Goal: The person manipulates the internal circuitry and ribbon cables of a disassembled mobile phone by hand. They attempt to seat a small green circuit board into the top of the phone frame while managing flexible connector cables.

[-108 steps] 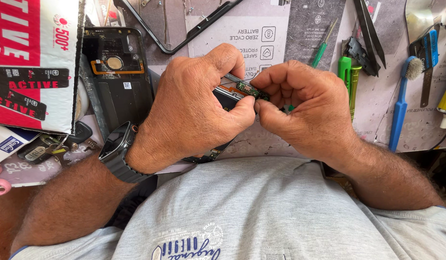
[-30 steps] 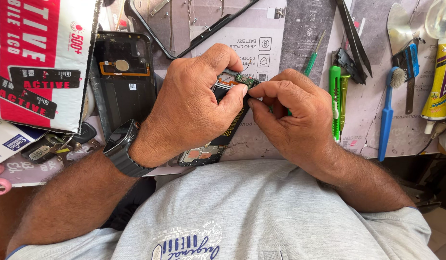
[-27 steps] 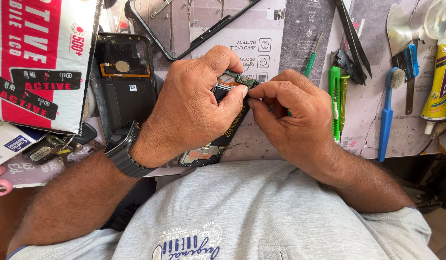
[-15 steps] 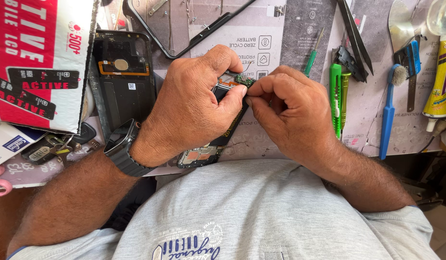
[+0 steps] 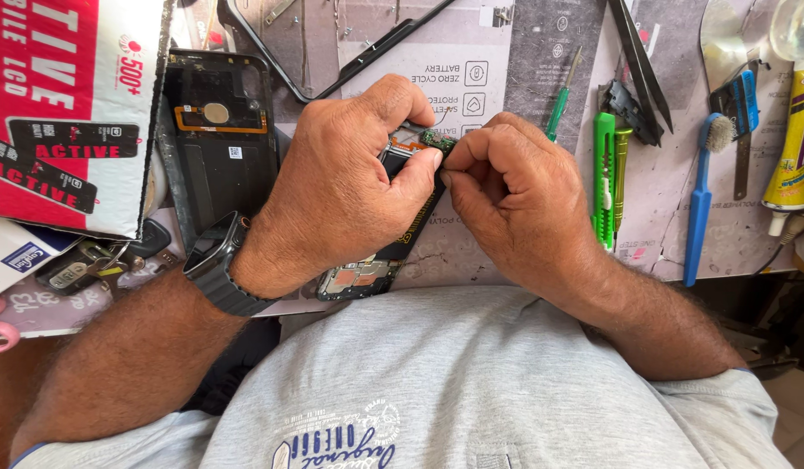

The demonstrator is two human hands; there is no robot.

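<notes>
Mostly left hand [image 5: 341, 187] hides opened phone [image 5: 367, 276]; green cutter [image 5: 603, 174] beside right hand [image 5: 519, 195].

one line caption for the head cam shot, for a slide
Left hand grips an opened phone while right hand pinches a small green circuit board at its top.

Phone repair bench: opened phone back [image 5: 219, 148], tweezers [image 5: 638, 65], screwdriver [image 5: 560, 106], glue tube [image 5: 797, 148], brush [image 5: 702, 195].
</notes>
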